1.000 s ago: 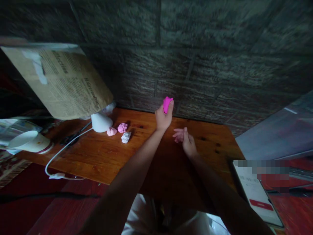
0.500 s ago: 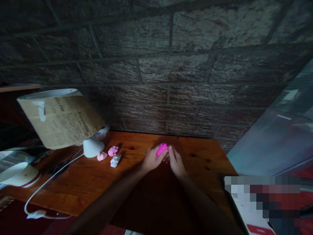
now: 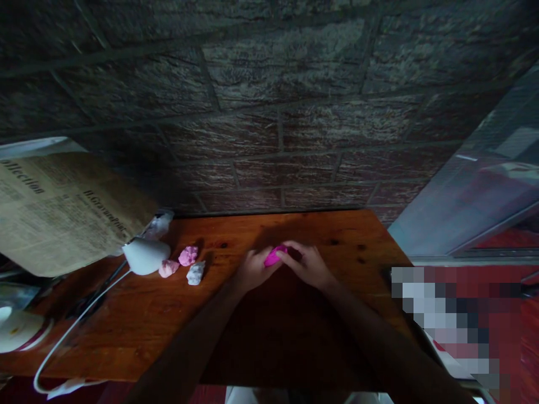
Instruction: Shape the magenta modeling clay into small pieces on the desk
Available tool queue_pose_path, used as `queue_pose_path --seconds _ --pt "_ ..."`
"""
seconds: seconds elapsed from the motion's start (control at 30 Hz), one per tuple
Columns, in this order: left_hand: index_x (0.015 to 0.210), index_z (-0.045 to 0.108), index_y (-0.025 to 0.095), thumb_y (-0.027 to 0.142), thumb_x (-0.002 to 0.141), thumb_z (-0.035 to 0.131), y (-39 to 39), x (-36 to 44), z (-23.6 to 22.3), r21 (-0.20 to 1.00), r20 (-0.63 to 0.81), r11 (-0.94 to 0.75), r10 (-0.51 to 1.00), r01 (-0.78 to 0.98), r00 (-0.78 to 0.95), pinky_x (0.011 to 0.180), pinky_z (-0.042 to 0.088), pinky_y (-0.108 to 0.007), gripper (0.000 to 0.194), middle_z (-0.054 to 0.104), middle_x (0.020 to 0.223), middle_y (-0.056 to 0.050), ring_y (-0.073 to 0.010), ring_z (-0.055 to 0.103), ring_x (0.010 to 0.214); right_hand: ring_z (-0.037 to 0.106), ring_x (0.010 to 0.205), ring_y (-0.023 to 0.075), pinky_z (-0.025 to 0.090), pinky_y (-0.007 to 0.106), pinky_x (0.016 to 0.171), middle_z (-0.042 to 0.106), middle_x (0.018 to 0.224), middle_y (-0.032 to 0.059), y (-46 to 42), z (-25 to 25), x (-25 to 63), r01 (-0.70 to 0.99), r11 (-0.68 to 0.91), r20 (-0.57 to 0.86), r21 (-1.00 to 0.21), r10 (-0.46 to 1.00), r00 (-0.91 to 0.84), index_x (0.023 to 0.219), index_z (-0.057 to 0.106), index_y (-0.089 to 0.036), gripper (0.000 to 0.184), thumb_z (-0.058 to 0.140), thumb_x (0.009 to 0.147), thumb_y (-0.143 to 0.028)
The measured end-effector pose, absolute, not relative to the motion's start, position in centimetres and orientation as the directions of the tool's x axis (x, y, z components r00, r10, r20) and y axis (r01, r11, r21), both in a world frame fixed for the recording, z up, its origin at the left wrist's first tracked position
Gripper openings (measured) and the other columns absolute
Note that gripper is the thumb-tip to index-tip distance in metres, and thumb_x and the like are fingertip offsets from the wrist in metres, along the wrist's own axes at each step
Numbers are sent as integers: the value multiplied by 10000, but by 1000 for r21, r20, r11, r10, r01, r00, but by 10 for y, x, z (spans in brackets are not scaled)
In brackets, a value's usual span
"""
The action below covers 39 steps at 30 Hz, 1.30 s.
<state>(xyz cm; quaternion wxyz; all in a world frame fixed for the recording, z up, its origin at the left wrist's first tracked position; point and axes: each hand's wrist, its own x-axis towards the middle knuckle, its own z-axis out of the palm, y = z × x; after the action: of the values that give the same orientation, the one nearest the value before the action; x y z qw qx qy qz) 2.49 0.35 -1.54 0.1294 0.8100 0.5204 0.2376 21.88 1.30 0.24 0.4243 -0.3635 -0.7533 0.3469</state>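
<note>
A bright magenta lump of clay (image 3: 274,256) is pressed between both my hands, low over the middle of the wooden table (image 3: 261,336). My left hand (image 3: 252,269) grips it from the left with closed fingers. From the right, my right hand (image 3: 309,264) curls over it, covering much of the lump. Three small clay pieces lie to the left: a pink one (image 3: 188,255), a paler pink one (image 3: 168,268) and a white one (image 3: 195,272).
A lamp with a white base (image 3: 145,256), newspaper-print shade (image 3: 59,210) and white cord (image 3: 71,331) stands at the table's left. A cup and saucer (image 3: 17,328) sit at the far left edge. A brick wall (image 3: 269,112) backs the table. A blurred panel (image 3: 458,320) lies right.
My left hand came down from holding the magenta lump up high and met my right hand at the table; both now press the lump. The view shifted slightly.
</note>
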Motion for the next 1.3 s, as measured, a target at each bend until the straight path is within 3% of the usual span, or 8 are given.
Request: queue_pose_path --seconds 0.2,0.4,0.53,0.77,0.87,1.0,1.2,1.3 --pt "986 682 222 398 951 636 2 24 -14 423 228 -395 917 815 326 689 458 -287 186 771 865 -63 -213 735 762 620 638 186 411 302 656 661 717 16 11 0 216 418 498 333 -759 850 -407 851 596 -239 285 484 994 -459" --pt "1048 692 234 391 932 632 -4 33 -7 479 223 -447 894 755 388 728 491 -312 204 783 934 -66 -245 741 822 539 538 171 341 295 590 581 545 8 8 -2 212 398 500 372 -769 856 -359 586 549 -241 527 513 964 -607" --pt "1179 689 223 409 958 617 -7 32 -6 525 227 -504 859 685 459 819 526 -309 297 790 1038 -71 -233 741 913 433 460 138 293 284 520 437 444 -21 10 -3 211 334 400 277 -853 891 -359 481 450 -234 632 495 918 -690" --pt "862 682 194 488 984 552 -8 27 -3 692 289 -514 841 506 458 687 484 -263 344 713 762 -29 -165 644 687 405 510 138 351 286 550 396 487 -43 9 3 207 98 201 132 -975 872 -472 535 457 -247 605 486 879 -744" --pt "714 585 185 526 985 523 -8 30 -1 799 262 -450 858 398 442 597 440 -241 440 602 624 3 -121 531 568 410 520 144 362 290 565 363 476 -48 10 4 207 63 189 137 -980 870 -474 526 431 -252 606 498 878 -741" --pt "689 557 174 659 909 592 -6 33 2 881 202 -355 880 312 431 554 413 -224 533 564 599 12 -101 497 546 419 529 141 360 289 574 426 501 -37 13 5 212 119 236 162 -964 884 -439 537 475 -239 645 452 887 -780" --pt "933 663 127 845 852 476 -5 33 3 981 52 -133 885 144 463 428 321 -214 746 624 600 -6 -82 450 429 434 518 146 353 294 569 446 497 -27 12 8 215 176 318 224 -932 884 -410 544 496 -238 737 300 904 -850" --pt "908 672 122 840 842 505 -5 33 2 991 9 -67 894 112 448 410 305 -209 740 633 587 -8 -75 452 401 491 551 149 388 296 623 526 539 -14 10 6 213 182 390 277 -903 850 -448 559 542 -230 722 319 944 -798"
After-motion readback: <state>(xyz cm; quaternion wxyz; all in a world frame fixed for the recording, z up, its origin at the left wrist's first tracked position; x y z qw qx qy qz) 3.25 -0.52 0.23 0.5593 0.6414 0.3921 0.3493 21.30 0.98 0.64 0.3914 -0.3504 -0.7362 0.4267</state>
